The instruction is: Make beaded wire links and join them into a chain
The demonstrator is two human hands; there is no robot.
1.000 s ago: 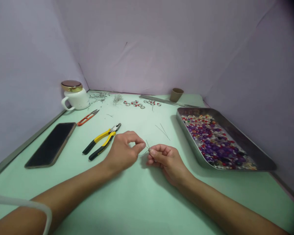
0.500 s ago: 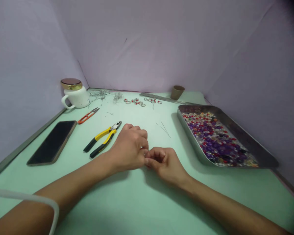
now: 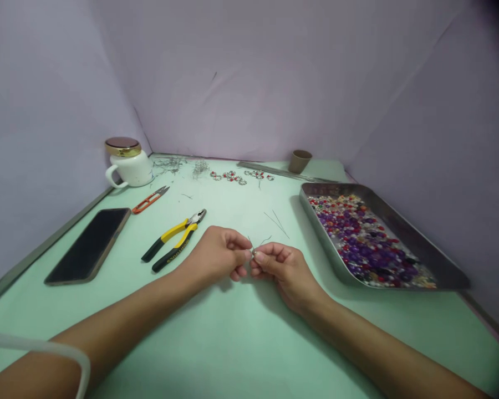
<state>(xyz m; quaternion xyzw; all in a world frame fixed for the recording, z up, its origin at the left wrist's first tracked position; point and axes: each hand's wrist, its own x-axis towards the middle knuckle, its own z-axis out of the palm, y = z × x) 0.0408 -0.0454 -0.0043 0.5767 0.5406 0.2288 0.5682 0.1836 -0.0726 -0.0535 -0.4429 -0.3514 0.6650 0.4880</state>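
In front of me my left hand [image 3: 219, 254] and my right hand [image 3: 290, 272] meet fingertip to fingertip above the table. Both pinch one small piece of thin wire [image 3: 253, 250], and its two loose ends stick up and away between the fingers. Fingertips cover most of the piece, so I cannot tell whether beads are on it. To the left of my left hand lie yellow-and-black pliers [image 3: 175, 238], jaws pointing away from me. Beyond my right hand a few loose straight wires [image 3: 279, 224] rest on the table.
A metal tray [image 3: 336, 263] of mixed beads stands at the right. On the left are a phone [image 3: 89, 244], orange thread snips [image 3: 149, 200] and a lidded white mug [image 3: 131, 169]. Farther back lie wire scraps [image 3: 170, 164], red-and-clear beaded pieces [image 3: 230, 176], long wires [image 3: 274, 167] and a brown cup [image 3: 300, 162].
My left hand has turned and lowered, so its thumb and fingers now show in a pinch. The wire's loose ends have come into sight between the hands.
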